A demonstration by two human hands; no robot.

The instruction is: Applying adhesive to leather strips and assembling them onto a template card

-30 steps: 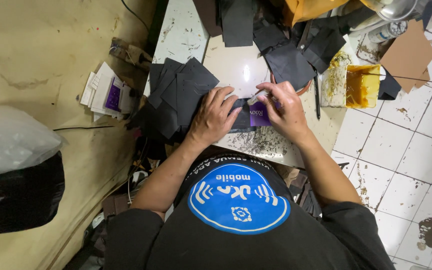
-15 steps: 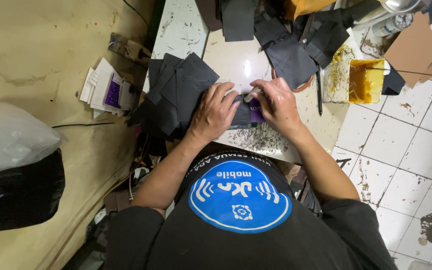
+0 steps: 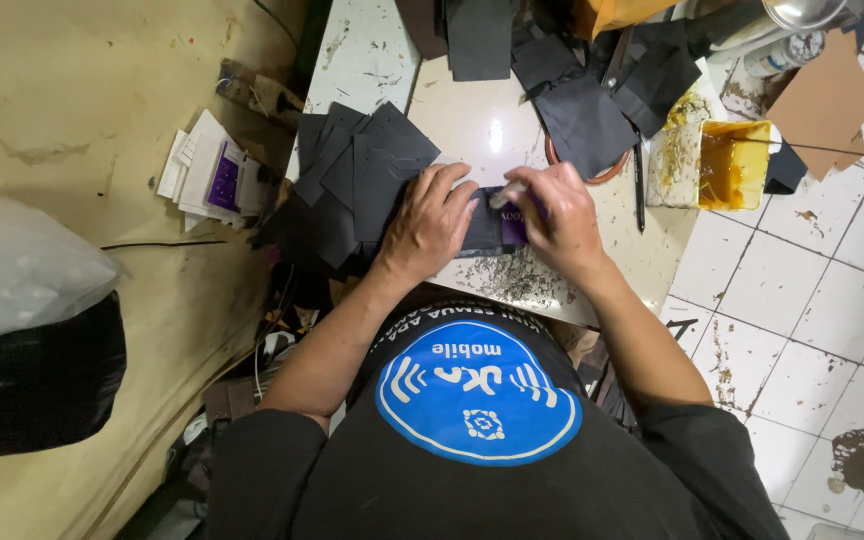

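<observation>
Both hands barely shifted. I see left hand (image 3: 430, 222) pressing dark piece (image 3: 482, 228) flat, right hand (image 3: 552, 215) fingers pinching pale stick (image 3: 508, 194); black stack (image 3: 352, 180) looks undone.

Seen from overhead: both bare forearms stretched forward from short black sleeves, elbows bent and spread wide, wrists angled inward. Left hand (image 3: 430, 228) laid palm down, fingers slightly curled and pointed toward the other hand, thumb tucked at the inner edge. Right hand (image 3: 555, 218) placed just beside it, knuckles up, fingers bunched in a closed pinching grip at the fingertips. Hands nearly touching at the fingertips, close before the chest.
</observation>
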